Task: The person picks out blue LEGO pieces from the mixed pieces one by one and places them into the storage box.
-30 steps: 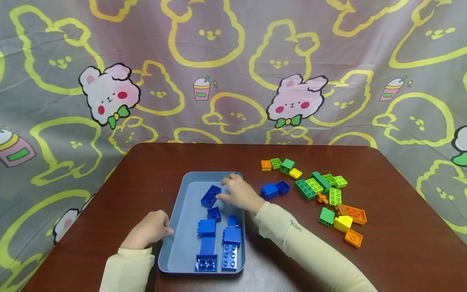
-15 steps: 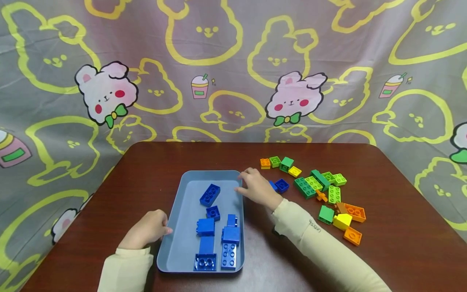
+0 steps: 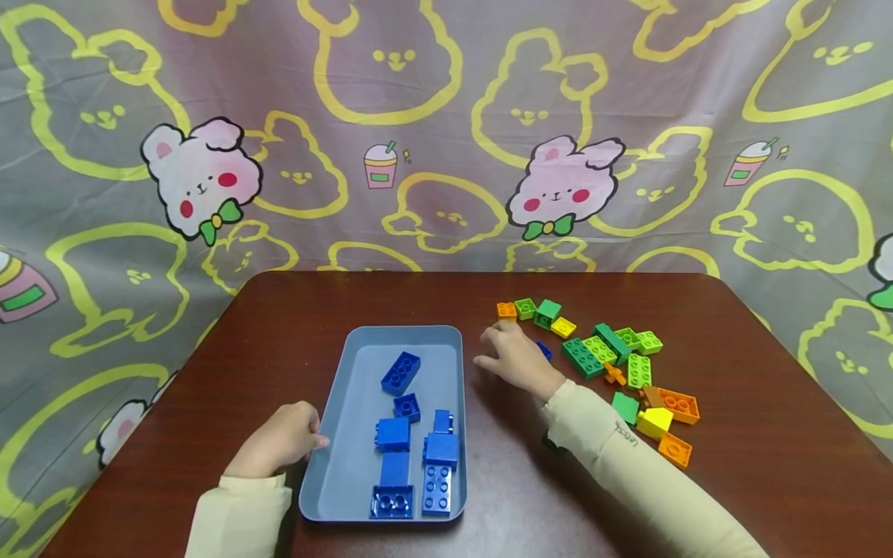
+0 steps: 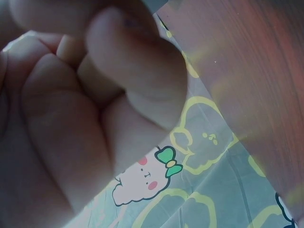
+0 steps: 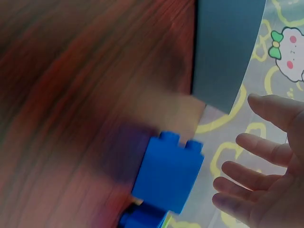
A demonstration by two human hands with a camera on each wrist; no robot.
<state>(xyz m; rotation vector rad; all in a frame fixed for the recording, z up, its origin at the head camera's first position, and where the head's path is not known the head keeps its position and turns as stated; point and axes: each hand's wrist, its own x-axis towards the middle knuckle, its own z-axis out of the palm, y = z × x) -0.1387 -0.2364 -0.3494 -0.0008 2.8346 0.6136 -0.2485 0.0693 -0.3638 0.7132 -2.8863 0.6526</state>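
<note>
A blue-grey tray with several blue toy building bricks in it lies on the table; one long brick sits near its far end. My left hand holds the tray's left rim, thumb over the edge; in the left wrist view its fingers are curled. To the right of the tray, my right hand hovers, empty, with spread fingers. Beneath and beside it, the right wrist view gives a blue brick and a second blue brick. In the head view the hand mostly hides these two.
Green, yellow and orange bricks lie scattered on the right side of the table, among them a dark green brick, a yellow brick and an orange brick. A patterned curtain hangs behind the brown table.
My right hand has moved right, out from over the tray, to above the two blue bricks beside it. My left hand stays at the tray's rim.
</note>
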